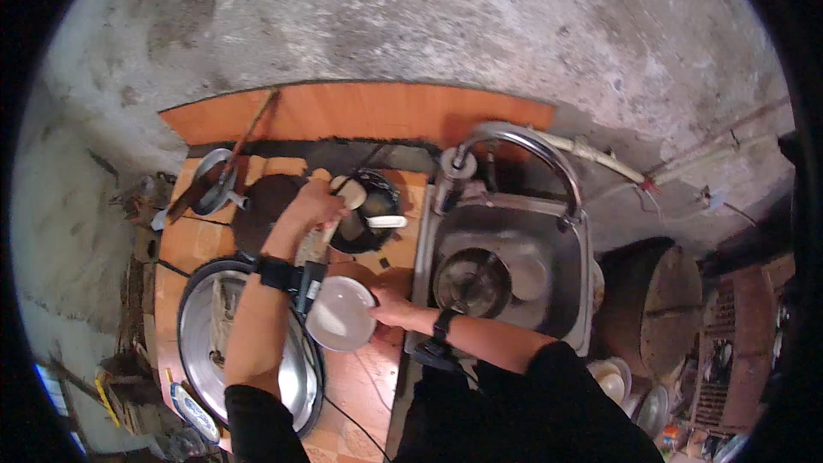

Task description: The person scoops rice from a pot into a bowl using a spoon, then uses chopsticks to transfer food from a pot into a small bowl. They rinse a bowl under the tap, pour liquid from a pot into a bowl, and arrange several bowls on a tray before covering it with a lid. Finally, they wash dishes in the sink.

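Observation:
My left hand (316, 204) is closed around a pale utensil (350, 193), perhaps a scoop, beside a black pot (369, 235); its exact shape is partly hidden by the fingers. A white-handled utensil (387, 222) rests across the pot. Lower down, my right hand (391, 307) grips the right rim of a white bowl (341, 314), whose inside faces up. To the left of the bowl is a large round metal basin or pan (199, 341), partly covered by my left forearm.
Right of the worktop, a steel sink (424, 270) with a curved faucet (537, 138) holds a round metal vessel (472, 283). A metal pan (212, 183) and a dark round pan (254, 206) stand at the back left. A blue-patterned dish (194, 413) lies near the left edge.

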`<state>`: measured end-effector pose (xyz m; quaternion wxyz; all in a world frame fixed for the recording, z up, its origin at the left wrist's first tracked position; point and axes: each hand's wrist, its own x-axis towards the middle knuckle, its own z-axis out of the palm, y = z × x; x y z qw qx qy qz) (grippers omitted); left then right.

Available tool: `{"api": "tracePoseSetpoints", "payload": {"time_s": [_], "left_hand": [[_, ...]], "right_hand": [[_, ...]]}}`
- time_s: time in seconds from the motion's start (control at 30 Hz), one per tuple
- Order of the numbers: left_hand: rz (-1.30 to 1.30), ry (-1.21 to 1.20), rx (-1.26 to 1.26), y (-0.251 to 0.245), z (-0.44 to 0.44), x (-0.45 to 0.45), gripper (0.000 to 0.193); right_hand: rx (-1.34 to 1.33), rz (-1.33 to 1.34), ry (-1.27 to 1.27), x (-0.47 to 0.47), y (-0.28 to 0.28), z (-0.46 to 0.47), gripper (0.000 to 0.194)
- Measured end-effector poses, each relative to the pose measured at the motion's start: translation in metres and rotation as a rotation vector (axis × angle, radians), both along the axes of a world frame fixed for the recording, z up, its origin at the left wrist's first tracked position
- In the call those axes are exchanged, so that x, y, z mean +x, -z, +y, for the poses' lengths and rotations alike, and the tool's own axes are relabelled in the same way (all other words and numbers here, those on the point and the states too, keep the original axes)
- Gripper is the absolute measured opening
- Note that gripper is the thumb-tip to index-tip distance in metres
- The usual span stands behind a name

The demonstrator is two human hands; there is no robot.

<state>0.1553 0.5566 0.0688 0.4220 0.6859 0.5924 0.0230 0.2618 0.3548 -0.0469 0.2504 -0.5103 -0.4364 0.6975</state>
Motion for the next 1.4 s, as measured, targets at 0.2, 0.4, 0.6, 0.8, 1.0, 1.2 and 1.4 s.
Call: {"api": "tracePoseSetpoints", "payload": {"time_s": [0.2, 0.4, 0.6, 0.8, 1.0, 1.2, 1.4], "left_hand": [[-0.019, -0.143, -0.049, 0.005, -0.022, 0.009, 0.021], [-0.04, -0.136, 0.307, -0.02, -0.087, -0.001, 0.034], [0.246, -0.199, 0.519, 0.01, -0.093, 0.027, 0.038], [0.446, -0.197, 0.489, 0.05, -0.077, 0.059, 0.06], [0.305, -0.317, 0.278, 0.032, -0.073, 0.043, 0.03], [0.0, -0.31, 0.101, -0.037, -0.169, 0.02, 0.021], [-0.703, -0.434, -0.854, 0.007, -0.263, 0.08, 0.023]], "right_hand": [[-0.316, 0.444, -0.011, 0.052, -0.007, -0.017, 0.065], [-0.16, 0.316, -0.061, 0.238, -0.032, -0.058, 0.035], [-0.293, 0.014, 0.081, 0.301, -0.043, -0.083, 0.03], [-0.204, 0.119, 0.029, 0.31, -0.04, -0.109, 0.03], [-0.26, 0.237, 0.196, 0.359, -0.01, -0.122, 0.03], [-0.002, 0.024, 0.124, 0.383, 0.074, -0.094, 0.027], [0.499, -1.018, -0.443, 0.368, 0.122, -0.041, 0.023]]}}
